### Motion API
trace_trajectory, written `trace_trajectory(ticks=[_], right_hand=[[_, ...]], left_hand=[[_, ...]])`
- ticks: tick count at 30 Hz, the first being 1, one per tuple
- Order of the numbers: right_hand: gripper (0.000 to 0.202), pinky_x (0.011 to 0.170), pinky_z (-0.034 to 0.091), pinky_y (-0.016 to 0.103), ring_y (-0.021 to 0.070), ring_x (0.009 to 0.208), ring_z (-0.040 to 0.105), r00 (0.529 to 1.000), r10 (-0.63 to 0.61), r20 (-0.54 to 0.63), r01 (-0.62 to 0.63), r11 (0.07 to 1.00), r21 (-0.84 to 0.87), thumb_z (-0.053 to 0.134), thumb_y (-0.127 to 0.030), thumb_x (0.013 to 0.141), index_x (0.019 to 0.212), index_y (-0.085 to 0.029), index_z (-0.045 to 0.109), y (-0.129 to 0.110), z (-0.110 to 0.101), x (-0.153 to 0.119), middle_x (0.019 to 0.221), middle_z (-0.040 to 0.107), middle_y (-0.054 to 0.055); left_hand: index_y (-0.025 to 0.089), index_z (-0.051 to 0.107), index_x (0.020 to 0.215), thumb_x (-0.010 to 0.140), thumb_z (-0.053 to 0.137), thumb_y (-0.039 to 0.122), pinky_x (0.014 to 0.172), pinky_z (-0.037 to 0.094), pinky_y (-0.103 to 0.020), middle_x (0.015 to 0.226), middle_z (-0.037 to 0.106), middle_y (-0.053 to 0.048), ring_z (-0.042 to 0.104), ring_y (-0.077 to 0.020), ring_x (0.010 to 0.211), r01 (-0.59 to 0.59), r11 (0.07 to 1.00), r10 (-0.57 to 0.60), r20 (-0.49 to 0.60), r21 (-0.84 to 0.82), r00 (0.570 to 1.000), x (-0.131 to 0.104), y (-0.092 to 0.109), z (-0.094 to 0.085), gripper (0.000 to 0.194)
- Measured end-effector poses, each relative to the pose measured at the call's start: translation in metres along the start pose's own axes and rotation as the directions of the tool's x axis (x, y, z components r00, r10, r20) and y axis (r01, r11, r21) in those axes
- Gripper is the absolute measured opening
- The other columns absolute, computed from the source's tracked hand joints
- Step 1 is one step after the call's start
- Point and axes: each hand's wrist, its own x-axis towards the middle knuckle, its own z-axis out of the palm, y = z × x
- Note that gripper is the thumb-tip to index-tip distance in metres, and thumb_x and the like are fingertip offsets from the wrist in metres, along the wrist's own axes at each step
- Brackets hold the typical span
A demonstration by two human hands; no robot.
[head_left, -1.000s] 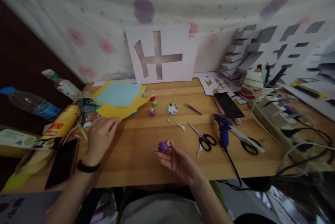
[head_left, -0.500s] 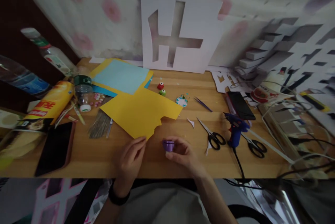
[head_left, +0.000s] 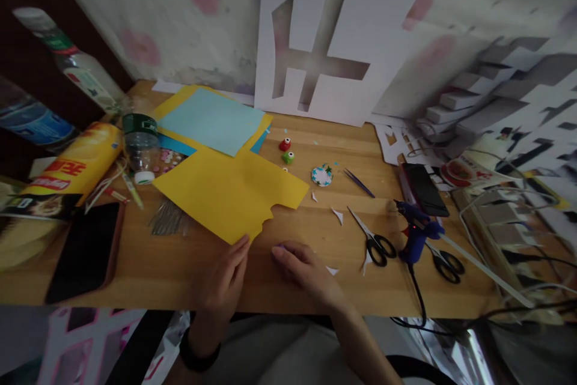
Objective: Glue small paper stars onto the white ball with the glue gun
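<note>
A yellow sheet [head_left: 225, 187] with a ragged notch lies on the wooden table [head_left: 148, 271]. Its near corner is pinched between the fingers and thumb of my left hand [head_left: 225, 280]. To the right, my right hand [head_left: 306, 271] is closed, mostly hiding a small purple piece [head_left: 280, 247] at its fingertips. Beyond the sheet sit a red figure [head_left: 285, 144] and a green figure [head_left: 288, 157], both small. A round white and teal piece [head_left: 321, 175] lies near the tweezers [head_left: 359, 182]. White scraps [head_left: 337, 215] are beside the black-handled scissors [head_left: 376, 244].
At right are a blue glue gun [head_left: 417, 232] with its cord, second scissors [head_left: 446, 262], a phone [head_left: 424, 188] and a power strip [head_left: 489, 226]. At left are a phone [head_left: 85, 253], bottles [head_left: 142, 145] and a yellow packet [head_left: 67, 172]. A cut-out white board [head_left: 378, 24] stands behind.
The view has shifted a little. My right hand has turned over, its fingers now covering most of the purple piece. The yellow sheet has moved slightly to the left, with my left hand still on its corner.
</note>
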Motion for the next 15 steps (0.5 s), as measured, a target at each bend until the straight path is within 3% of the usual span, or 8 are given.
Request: trace_trajectory(ticks=[4, 9, 13, 15], right_hand=[[0.057, 0.038, 0.021, 0.024, 0.0068, 0.041, 0.032, 0.998, 0.067, 0.009, -0.067, 0.998, 0.012, 0.060, -0.075, 0.078, 0.062, -0.022, 0.047, -0.009, -0.006, -0.005, 0.048, 0.038, -0.007], [0.058, 0.035, 0.040, 0.022, 0.0095, 0.040, 0.050, 0.990, 0.139, 0.007, -0.139, 0.988, 0.062, 0.065, -0.077, 0.070, 0.068, -0.020, 0.056, -0.019, -0.027, -0.007, 0.057, 0.059, -0.003], [0.056, 0.036, 0.046, 0.020, 0.0096, 0.041, 0.054, 0.985, 0.168, 0.022, -0.170, 0.979, 0.110, 0.068, -0.072, 0.073, 0.075, -0.016, 0.066, -0.024, -0.041, -0.004, 0.059, 0.063, -0.001], [0.057, 0.036, 0.046, 0.020, 0.0093, 0.041, 0.054, 0.978, 0.196, 0.069, -0.205, 0.965, 0.164, 0.069, -0.071, 0.073, 0.078, -0.014, 0.068, -0.025, -0.045, -0.004, 0.059, 0.064, 0.000]], left_hand=[[0.021, 0.070, 0.104, 0.083, 0.070, 0.008, 0.080, 0.061, -0.029, 0.097, 0.080, -0.004, 0.077, -0.0176, 0.083, 0.159, 0.980, -0.161, -0.009, -0.121, 0.987, -0.007, -0.009, -0.012, 0.025], [0.021, 0.071, 0.090, 0.082, 0.071, 0.015, 0.081, 0.062, -0.035, 0.093, 0.078, -0.005, 0.075, -0.0203, 0.084, 0.432, 0.858, -0.447, 0.011, -0.279, 0.895, -0.017, -0.015, -0.033, 0.009], [0.024, 0.071, 0.085, 0.080, 0.072, 0.017, 0.076, 0.064, -0.037, 0.089, 0.077, -0.004, 0.074, -0.0208, 0.079, 0.519, 0.784, -0.554, -0.008, -0.340, 0.833, -0.014, -0.017, -0.046, 0.009], [0.026, 0.071, 0.085, 0.081, 0.070, 0.017, 0.070, 0.065, -0.037, 0.087, 0.076, -0.004, 0.074, -0.0215, 0.076, 0.490, 0.811, -0.521, -0.014, -0.320, 0.854, -0.008, -0.018, -0.052, 0.010]])
